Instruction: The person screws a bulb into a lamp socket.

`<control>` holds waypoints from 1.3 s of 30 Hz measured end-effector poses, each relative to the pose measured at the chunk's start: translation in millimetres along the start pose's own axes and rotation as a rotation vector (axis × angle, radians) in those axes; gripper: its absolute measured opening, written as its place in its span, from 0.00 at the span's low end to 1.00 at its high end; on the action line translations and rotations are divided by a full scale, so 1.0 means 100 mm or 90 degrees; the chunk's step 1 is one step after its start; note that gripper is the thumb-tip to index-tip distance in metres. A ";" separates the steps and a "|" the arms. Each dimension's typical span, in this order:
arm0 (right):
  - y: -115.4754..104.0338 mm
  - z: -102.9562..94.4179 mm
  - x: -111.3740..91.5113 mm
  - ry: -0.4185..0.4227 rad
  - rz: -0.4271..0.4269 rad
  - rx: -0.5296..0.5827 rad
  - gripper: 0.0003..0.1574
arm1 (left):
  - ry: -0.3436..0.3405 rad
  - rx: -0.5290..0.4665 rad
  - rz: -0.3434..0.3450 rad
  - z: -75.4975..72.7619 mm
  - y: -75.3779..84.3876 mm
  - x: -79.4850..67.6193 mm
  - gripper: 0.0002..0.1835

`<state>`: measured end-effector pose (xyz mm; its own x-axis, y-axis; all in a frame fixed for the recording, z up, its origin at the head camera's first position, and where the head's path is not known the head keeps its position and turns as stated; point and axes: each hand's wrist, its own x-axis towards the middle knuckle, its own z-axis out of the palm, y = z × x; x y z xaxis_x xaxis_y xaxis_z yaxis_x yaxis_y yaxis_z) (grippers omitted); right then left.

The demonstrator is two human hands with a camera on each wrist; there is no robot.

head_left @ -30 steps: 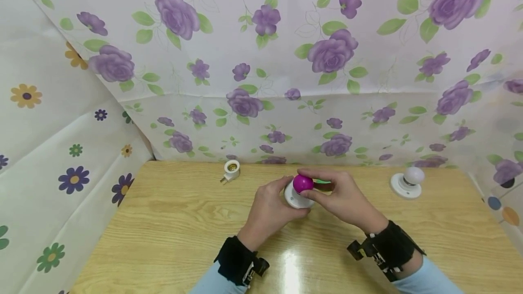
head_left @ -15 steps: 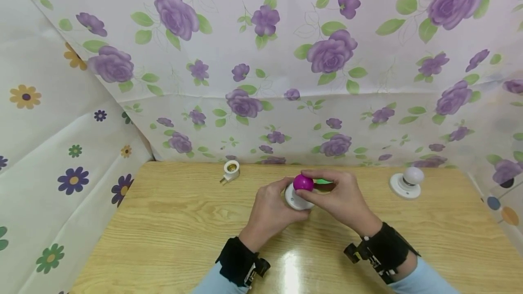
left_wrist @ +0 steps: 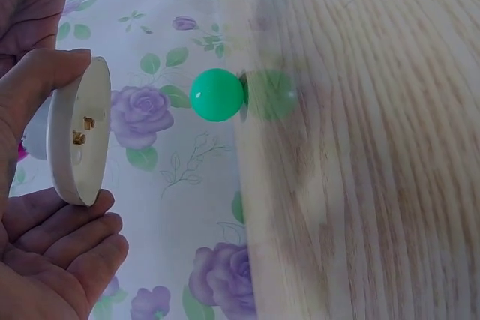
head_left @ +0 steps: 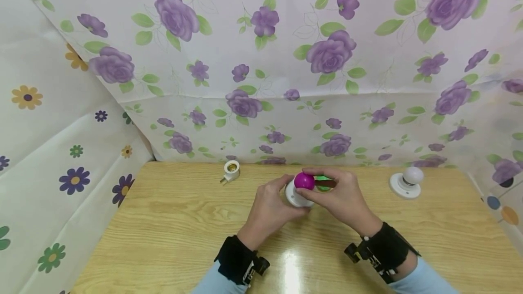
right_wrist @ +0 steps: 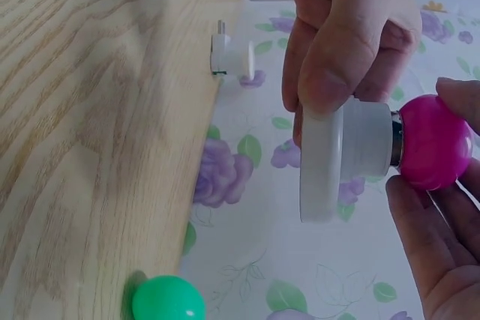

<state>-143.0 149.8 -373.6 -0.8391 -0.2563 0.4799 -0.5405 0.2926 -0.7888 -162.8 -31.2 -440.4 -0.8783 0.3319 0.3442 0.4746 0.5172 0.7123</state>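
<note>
My left hand (head_left: 271, 205) grips a round white lamp holder (right_wrist: 322, 162) by its base rim, thumb on one side and fingers on the other. The holder is clear of the table, and its hollow underside with brass contacts faces the left wrist camera. With thumb and fingers my right hand (head_left: 347, 196) pinches a magenta light bulb (right_wrist: 435, 142) at the holder's mouth. In the right wrist view a narrow strip of the bulb's metal base shows between bulb and holder. A green bulb (left_wrist: 217, 95) rests on the table behind, partly hidden by my right hand in the head view.
At the back left of the wooden table (head_left: 175, 230) lies a white plug-in socket (head_left: 231, 170), its prongs pointing left. A white bulb in a round holder (head_left: 406, 182) stands at the back right. Flowered sheets (head_left: 261, 130) hang behind and to the left.
Right-hand fingers have shifted slightly around the magenta bulb, and more of the green bulb shows between them. The left hand keeps its hold on the lamp holder, nearly unmoved.
</note>
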 end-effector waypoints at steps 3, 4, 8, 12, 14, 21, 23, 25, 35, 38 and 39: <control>0.00 -0.02 0.01 -0.008 -0.007 -0.025 0.26 | 0.000 -0.006 -0.011 -0.01 -0.01 0.01 0.36; 0.01 -0.03 0.01 -0.010 -0.010 -0.035 0.27 | 0.003 -0.005 -0.016 -0.02 -0.02 0.01 0.37; 0.10 -0.09 0.00 -0.005 -0.014 -0.056 0.28 | 0.017 -0.009 -0.036 -0.05 -0.02 0.03 0.36; 0.30 -0.14 -0.03 -0.007 -0.009 -0.075 0.28 | 0.029 -0.002 -0.054 -0.09 -0.03 0.03 0.36; 0.40 -0.17 -0.05 -0.014 -0.004 -0.093 0.28 | 0.034 0.000 -0.060 -0.11 -0.04 0.04 0.36; 0.60 -0.22 -0.12 -0.061 0.031 -0.161 0.33 | 0.050 -0.015 -0.066 -0.16 -0.06 0.04 0.37; 0.63 -0.22 -0.14 -0.082 0.056 -0.173 0.35 | 0.049 -0.017 -0.065 -0.17 -0.07 0.05 0.37; 0.65 -0.21 -0.15 -0.105 0.082 -0.178 0.39 | 0.049 -0.019 -0.065 -0.17 -0.06 0.05 0.37; 0.62 -0.10 -0.15 -0.154 0.137 -0.103 0.43 | 0.041 -0.047 -0.029 -0.16 -0.05 0.04 0.38; 0.61 -0.07 -0.15 -0.155 0.131 -0.082 0.42 | 0.030 -0.055 -0.038 -0.15 -0.04 0.04 0.39; 0.60 -0.07 -0.15 -0.153 0.130 -0.081 0.41 | 0.027 -0.057 -0.040 -0.15 -0.04 0.04 0.40</control>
<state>-163.3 177.6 -426.0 -0.9002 -0.3864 0.2008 -0.3791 0.4689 -0.7977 -168.9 -43.7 -432.9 -0.9086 0.2667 0.3214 0.4132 0.4620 0.7847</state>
